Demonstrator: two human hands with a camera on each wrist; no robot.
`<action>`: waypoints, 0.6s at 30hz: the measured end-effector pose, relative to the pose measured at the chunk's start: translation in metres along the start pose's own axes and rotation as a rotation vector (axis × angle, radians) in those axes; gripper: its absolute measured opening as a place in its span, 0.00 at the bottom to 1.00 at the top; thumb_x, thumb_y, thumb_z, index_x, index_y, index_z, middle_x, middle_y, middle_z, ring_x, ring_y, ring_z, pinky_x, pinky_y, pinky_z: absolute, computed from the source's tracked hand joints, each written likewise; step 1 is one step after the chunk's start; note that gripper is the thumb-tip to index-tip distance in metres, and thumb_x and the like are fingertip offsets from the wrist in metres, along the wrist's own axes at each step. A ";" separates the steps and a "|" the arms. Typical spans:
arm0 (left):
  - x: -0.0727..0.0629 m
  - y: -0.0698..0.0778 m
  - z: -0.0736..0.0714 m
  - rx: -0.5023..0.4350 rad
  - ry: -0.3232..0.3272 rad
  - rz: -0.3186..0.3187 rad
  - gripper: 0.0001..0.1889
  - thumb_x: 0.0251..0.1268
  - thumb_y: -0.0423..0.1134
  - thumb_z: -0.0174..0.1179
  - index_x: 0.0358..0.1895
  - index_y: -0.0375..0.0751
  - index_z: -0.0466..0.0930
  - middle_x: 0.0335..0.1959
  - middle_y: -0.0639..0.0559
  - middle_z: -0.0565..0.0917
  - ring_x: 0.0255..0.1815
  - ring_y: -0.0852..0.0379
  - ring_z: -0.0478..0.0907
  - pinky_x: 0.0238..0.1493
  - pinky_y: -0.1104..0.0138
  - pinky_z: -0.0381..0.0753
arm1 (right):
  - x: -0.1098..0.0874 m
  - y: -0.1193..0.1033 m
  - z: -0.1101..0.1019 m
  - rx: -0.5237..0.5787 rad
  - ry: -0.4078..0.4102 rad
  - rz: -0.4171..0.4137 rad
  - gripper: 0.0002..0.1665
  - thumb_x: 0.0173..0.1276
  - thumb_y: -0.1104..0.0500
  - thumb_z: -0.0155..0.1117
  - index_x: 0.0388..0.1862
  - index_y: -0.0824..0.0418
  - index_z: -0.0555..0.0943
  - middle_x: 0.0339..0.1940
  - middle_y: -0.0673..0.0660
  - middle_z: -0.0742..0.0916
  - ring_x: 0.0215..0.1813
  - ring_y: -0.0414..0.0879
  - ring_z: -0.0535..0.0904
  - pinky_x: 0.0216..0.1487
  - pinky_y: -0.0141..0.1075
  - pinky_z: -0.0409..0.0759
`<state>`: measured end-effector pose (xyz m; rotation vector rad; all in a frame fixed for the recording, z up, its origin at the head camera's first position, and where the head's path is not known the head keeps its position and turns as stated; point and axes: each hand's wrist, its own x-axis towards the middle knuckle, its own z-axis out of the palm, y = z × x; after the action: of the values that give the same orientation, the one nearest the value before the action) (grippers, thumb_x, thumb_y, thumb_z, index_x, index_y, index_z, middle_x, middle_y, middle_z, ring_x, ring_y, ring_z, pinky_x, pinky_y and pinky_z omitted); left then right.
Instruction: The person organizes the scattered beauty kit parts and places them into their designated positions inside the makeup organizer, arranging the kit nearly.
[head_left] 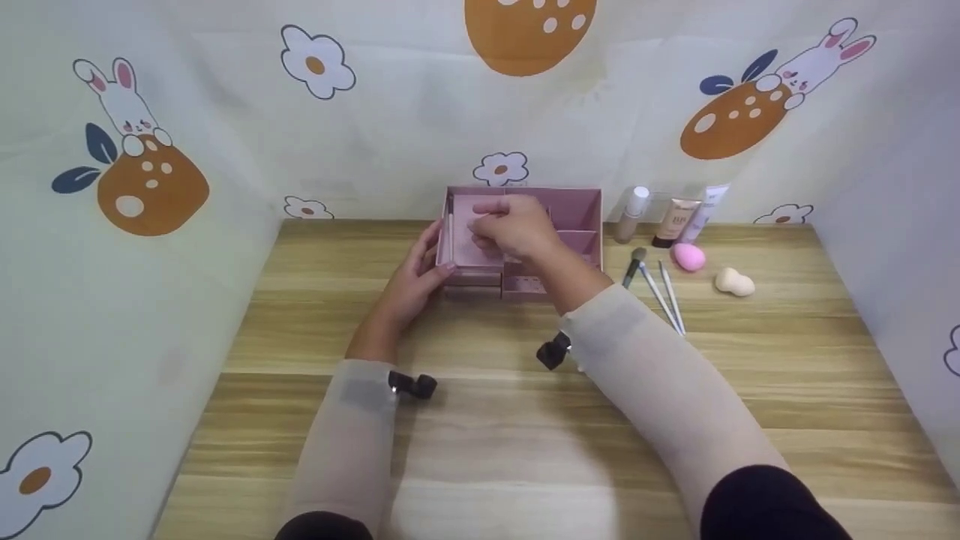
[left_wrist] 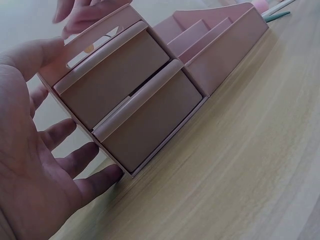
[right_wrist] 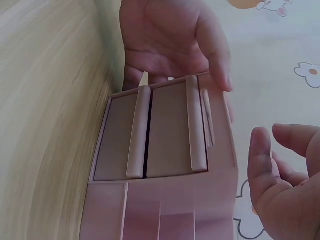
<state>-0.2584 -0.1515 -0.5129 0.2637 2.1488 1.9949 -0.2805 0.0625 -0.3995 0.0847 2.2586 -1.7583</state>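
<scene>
A pink desk organizer (head_left: 550, 193) with two drawers (left_wrist: 115, 75) and stepped compartments stands on the table. My left hand (head_left: 416, 281) holds its left side, with the thumb on the front top edge and the other fingers along the side wall (left_wrist: 47, 140). Over the top tray my right hand (head_left: 517, 229) hovers with bent fingers; the right wrist view shows a gap between thumb and forefinger and nothing held. A slim pale stick, perhaps a makeup brush (head_left: 451, 232), lies along the tray's left wall.
To the right of the organizer stand a white-capped bottle (head_left: 637, 202) and two tubes (head_left: 679, 217). In front of them lie a pink makeup sponge (head_left: 688, 257), a beige sponge (head_left: 735, 283), a dark-headed brush (head_left: 636, 262) and two slim sticks (head_left: 660, 296). A patterned cloth (head_left: 405, 112) backs the table.
</scene>
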 end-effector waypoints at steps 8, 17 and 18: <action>-0.001 0.000 -0.002 0.012 0.013 -0.036 0.41 0.73 0.56 0.68 0.82 0.84 0.56 0.90 0.63 0.54 0.90 0.51 0.55 0.86 0.46 0.64 | -0.014 0.010 -0.022 0.113 -0.009 -0.035 0.25 0.73 0.60 0.73 0.67 0.65 0.83 0.57 0.67 0.91 0.50 0.56 0.92 0.51 0.39 0.93; 0.000 0.001 -0.001 0.041 0.015 -0.033 0.45 0.71 0.59 0.69 0.85 0.77 0.53 0.90 0.65 0.52 0.91 0.50 0.53 0.88 0.47 0.61 | -0.046 0.031 -0.069 0.046 0.034 -0.055 0.25 0.72 0.55 0.76 0.66 0.55 0.85 0.57 0.57 0.91 0.51 0.50 0.90 0.56 0.40 0.91; 0.000 0.001 -0.001 0.042 0.016 -0.031 0.45 0.70 0.60 0.69 0.85 0.77 0.53 0.90 0.65 0.52 0.91 0.50 0.53 0.88 0.48 0.61 | -0.049 0.034 -0.075 0.049 0.038 -0.056 0.25 0.72 0.55 0.76 0.66 0.56 0.84 0.58 0.58 0.91 0.51 0.50 0.90 0.57 0.40 0.91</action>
<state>-0.2582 -0.1522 -0.5119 0.2200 2.1930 1.9436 -0.2396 0.1497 -0.4028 0.0650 2.2651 -1.8566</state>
